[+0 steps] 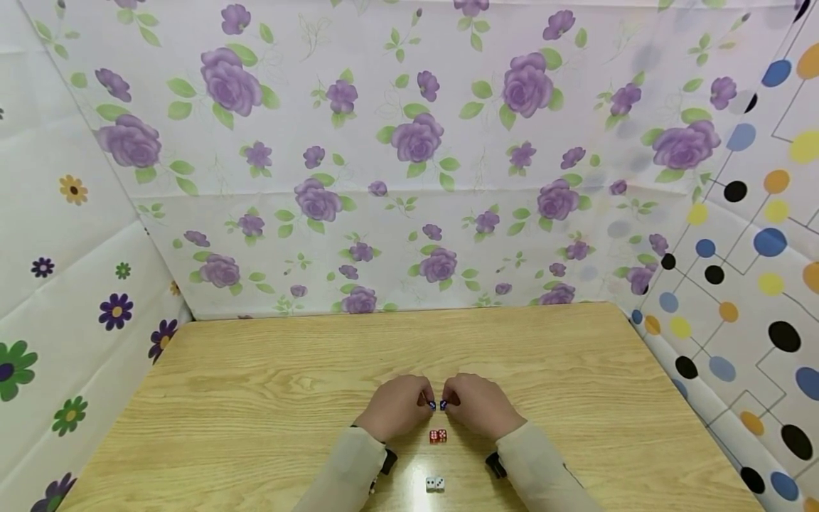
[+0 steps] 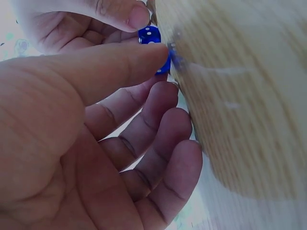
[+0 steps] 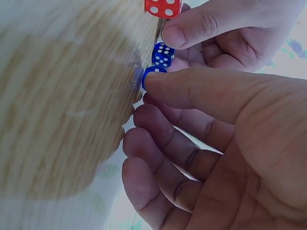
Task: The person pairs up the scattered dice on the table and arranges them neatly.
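Observation:
Two blue dice with white dots are held side by side, a narrow gap between them in the head view. My left hand (image 1: 398, 407) pinches the left blue die (image 1: 432, 405) between thumb and index finger, its other fingers loosely bent. The right blue die (image 1: 443, 405) is pinched the same way by my right hand (image 1: 483, 405). In the left wrist view, the thumb partly covers the left hand's blue die (image 2: 164, 66). From the right wrist, most of the right hand's blue die (image 3: 152, 75) is hidden behind the thumb. Both hands are low over the wooden table.
A pair of red dice (image 1: 434, 436) sits together on the table (image 1: 269, 398) just nearer than the hands. Closer still, between the forearms, lies a pair of white dice (image 1: 431, 484). Patterned cloth walls, including a purple-flowered one (image 1: 371, 171), enclose the table's back and sides.

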Demonstrator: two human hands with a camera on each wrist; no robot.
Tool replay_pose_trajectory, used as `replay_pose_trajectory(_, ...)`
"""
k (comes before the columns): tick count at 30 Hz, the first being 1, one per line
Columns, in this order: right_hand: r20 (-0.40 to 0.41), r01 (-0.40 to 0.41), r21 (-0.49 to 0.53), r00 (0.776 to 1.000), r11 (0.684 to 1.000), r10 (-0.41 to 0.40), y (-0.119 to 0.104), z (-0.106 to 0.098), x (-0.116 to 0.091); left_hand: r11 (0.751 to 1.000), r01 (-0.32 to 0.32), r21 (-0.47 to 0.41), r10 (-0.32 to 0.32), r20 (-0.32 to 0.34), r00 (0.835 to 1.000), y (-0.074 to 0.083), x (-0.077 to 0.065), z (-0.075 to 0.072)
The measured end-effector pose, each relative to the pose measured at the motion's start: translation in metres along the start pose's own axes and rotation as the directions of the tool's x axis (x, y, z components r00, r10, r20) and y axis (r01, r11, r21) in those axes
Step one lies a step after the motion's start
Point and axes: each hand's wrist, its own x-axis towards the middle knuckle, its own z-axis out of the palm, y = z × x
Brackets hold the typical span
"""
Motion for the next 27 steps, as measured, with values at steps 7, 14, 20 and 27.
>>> replay_pose_trajectory(7, -0.001, 0.005, 0.004, 1.0, 1.0, -0.005, 0.0018, 0.0022, 0.0007, 1.0, -0.005, 0.0, 0.005, -0.007, 1.0, 0.0019, 0.0001, 0.0005)
replay_pose_trajectory(14, -0.004, -0.012, 0.009, 1.0, 1.0, 0.012, 0.0011, 0.0001, -0.0001, 1.0, 0.009, 0.017, -0.008, -0.029, 1.0, 0.003, 0.0004, 0.002)
replay_pose_trajectory(20, -0.013, -0.015, 0.004, 1.0, 1.0, 0.015, -0.0002, -0.0024, -0.0012, 1.0, 0.012, 0.025, -0.011, -0.032, 0.999, 0.0042, -0.0002, 0.0017)
replay_pose_trajectory(27, -0.014, -0.013, 0.003, 1.0, 1.0, 0.014, 0.0002, -0.0035, -0.0011, 1.0, 0.023, 0.004, -0.023, -0.021, 1.0, 0.0047, -0.0009, 0.0008)
